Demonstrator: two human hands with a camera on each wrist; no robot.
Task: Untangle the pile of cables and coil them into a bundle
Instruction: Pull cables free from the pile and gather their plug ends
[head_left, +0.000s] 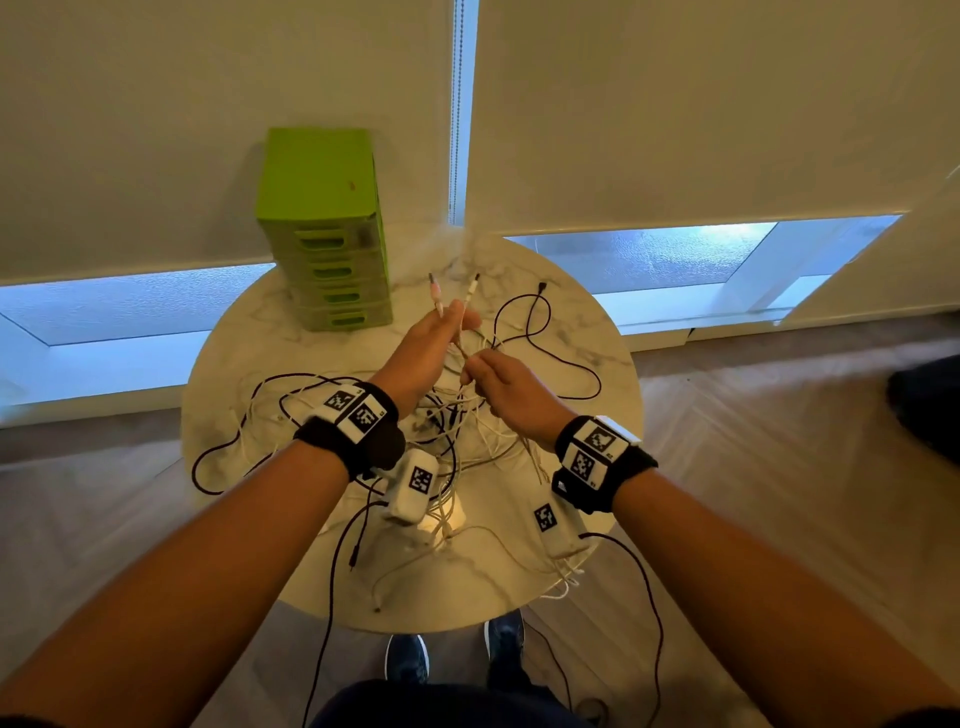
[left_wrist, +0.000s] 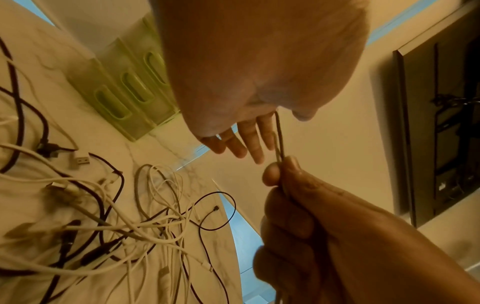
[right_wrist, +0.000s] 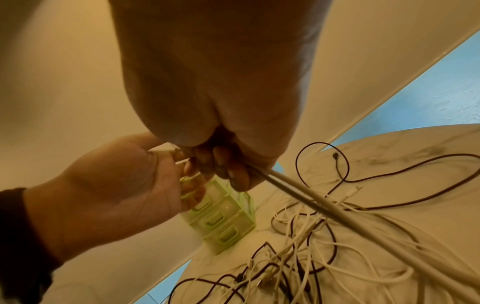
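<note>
A tangled pile of white and black cables (head_left: 457, 431) lies spread over the round marble table (head_left: 571, 322). My left hand (head_left: 436, 338) is raised above the pile and pinches a doubled pale cable (head_left: 460, 347) between thumb and forefinger. The cable's two plug ends (head_left: 434, 291) stick up past the fingers. Just below, my right hand (head_left: 493, 374) grips the same cable, its fingers (right_wrist: 221, 166) curled round it. From there the cable (right_wrist: 311, 201) runs taut down into the pile (right_wrist: 311, 236). The left wrist view shows the cable (left_wrist: 280, 135) passing from my left thumb to my right hand (left_wrist: 298, 205).
A green drawer unit (head_left: 327, 228) stands at the back left of the table, against the blinds. A thin black cable (head_left: 540, 332) loops across the right side. Another black cable (head_left: 332, 597) hangs off the front edge towards the wooden floor, near my shoes (head_left: 410, 660).
</note>
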